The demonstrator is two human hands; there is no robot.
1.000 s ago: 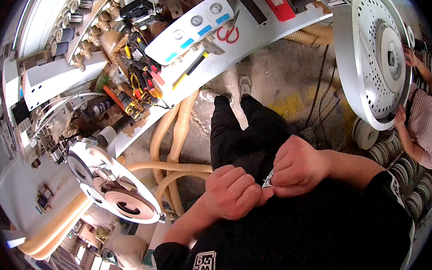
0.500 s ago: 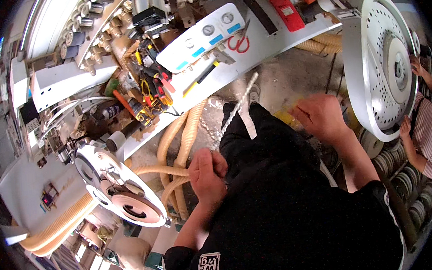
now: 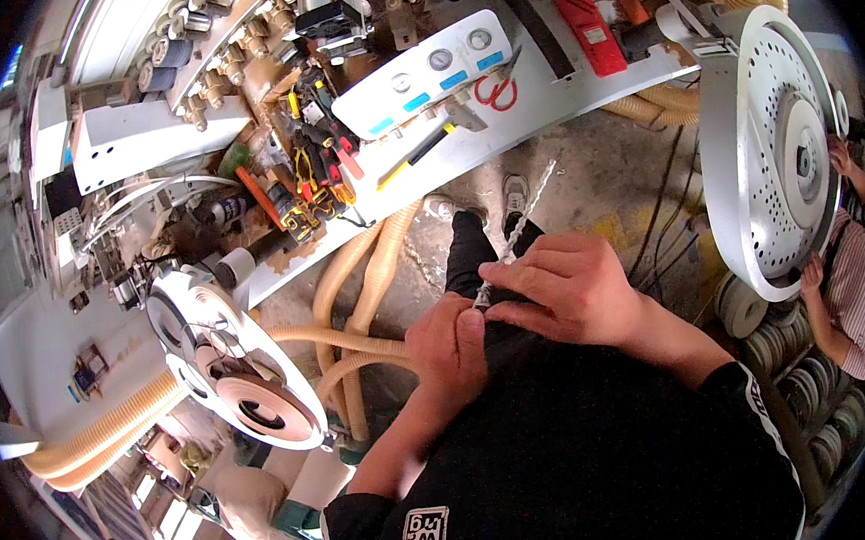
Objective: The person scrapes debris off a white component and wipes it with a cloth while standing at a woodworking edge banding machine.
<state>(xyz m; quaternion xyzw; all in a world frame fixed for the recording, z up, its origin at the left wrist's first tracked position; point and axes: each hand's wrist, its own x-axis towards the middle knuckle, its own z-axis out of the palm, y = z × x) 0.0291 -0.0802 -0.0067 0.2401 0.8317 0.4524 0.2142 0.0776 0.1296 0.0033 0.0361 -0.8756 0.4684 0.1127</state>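
Bench edge (white bench (image 3: 542,112)) runs diagonally beyond the hands, well apart from them; bare floor (image 3: 581,174) shows btwn bench & body, giving room fwd. To the L, hoses (image 3: 377,264) lie near the L hand (image 3: 448,347), w/ a white wheel machine (image 3: 298,400) past them. To the R, a perforated drum (image 3: 731,159) stands well off the R hand (image 3: 569,286), w/ another person's hand (image 3: 812,274) at its far side. Twisted whitish strand (image 3: 533,201) slants up & R from btwn both hands, far end free over floor. L fist grasps its near end, thumb up; R thumb + forefinger pinch it just beside.
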